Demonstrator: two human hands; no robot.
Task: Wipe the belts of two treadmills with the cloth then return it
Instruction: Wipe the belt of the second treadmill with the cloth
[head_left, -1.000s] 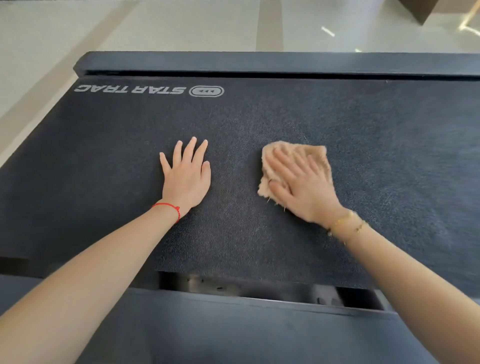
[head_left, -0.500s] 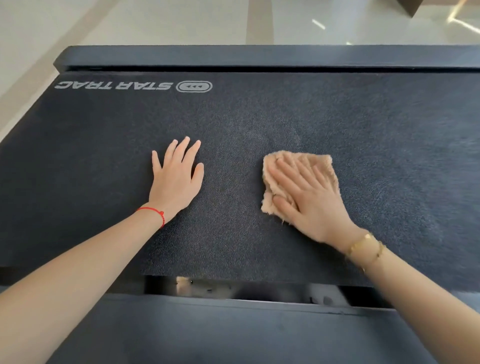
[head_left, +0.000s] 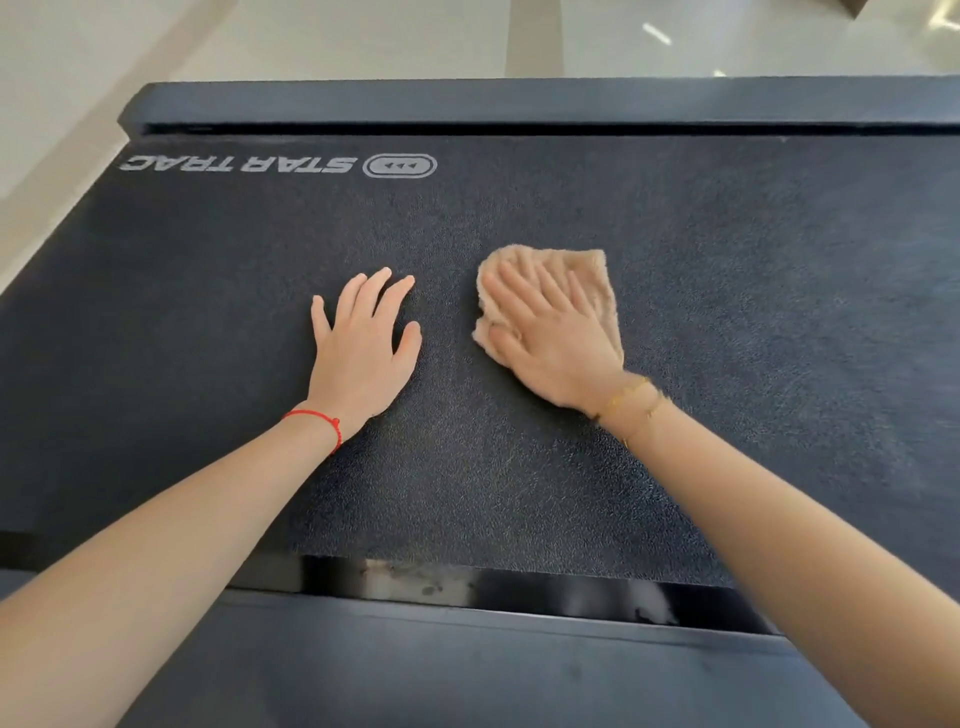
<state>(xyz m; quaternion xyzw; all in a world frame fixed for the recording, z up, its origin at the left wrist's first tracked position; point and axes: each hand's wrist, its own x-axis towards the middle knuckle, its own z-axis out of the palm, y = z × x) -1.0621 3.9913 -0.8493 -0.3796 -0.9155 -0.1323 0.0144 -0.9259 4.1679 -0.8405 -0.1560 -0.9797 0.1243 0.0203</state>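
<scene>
A dark textured treadmill belt (head_left: 753, 312) fills most of the view, with a white STAR TRAC logo (head_left: 280, 165) at its far left. A beige fluffy cloth (head_left: 597, 275) lies on the middle of the belt. My right hand (head_left: 550, 338) presses flat on the cloth with straight fingers and is blurred. My left hand (head_left: 363, 343) rests flat on the bare belt just left of the cloth, fingers spread. A red string circles the left wrist and a gold bracelet the right.
The treadmill's dark end rail (head_left: 519, 104) runs across the far side, with pale tiled floor (head_left: 311, 36) beyond it. A gap (head_left: 493, 587) at the belt's near edge shows the deck below, and a dark frame panel (head_left: 467, 675) lies nearest me.
My right hand and the cloth have slid left along the belt, closer to my left hand. The left hand stays planted in place.
</scene>
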